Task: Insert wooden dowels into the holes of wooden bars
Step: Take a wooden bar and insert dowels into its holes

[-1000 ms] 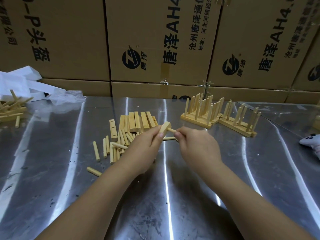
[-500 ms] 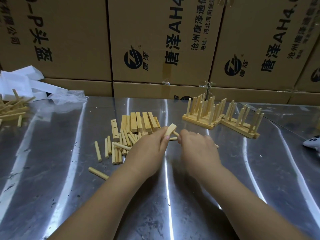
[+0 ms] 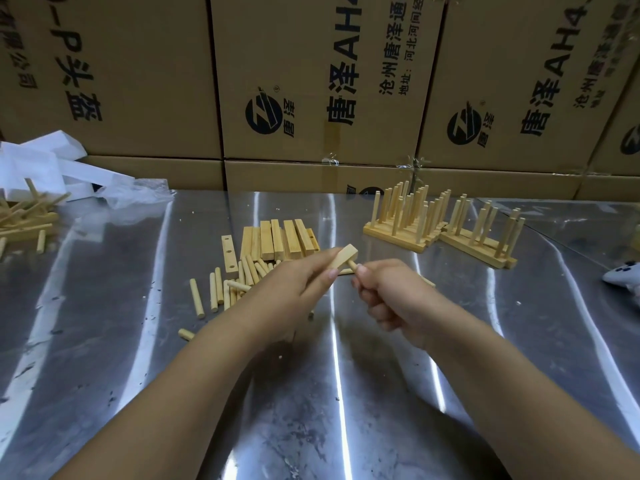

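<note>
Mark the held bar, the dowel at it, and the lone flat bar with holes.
Held bar (image 3: 344, 257), head view, free upper end.
Dowel (image 3: 352, 265), head view, exposed stub at the bar.
Flat bar (image 3: 229, 253), head view, face between holes.

Dowel (image 3: 352, 265) hidden (mostly); stick pile (image 3: 21, 221) cropped

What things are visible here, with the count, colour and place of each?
table: one, shiny metal, underneath all
cardboard boxes: several, brown, behind table
white wrapping: one heap, far left
stick pile: one, pale, left edge
bar pile: several, pale, centre
drilled bar: one, pale, beside bar pile
loose dowels: over ten, pale, near drilled bar
finished racks: two groups, pale, right rear
white object: one, right edge, cut off
held bar: one, pale, in left grip
held dowel: one, pale, in right grip
left grip: one, bare hand, holds held bar
right grip: one, bare hand, pinches held dowel
</note>
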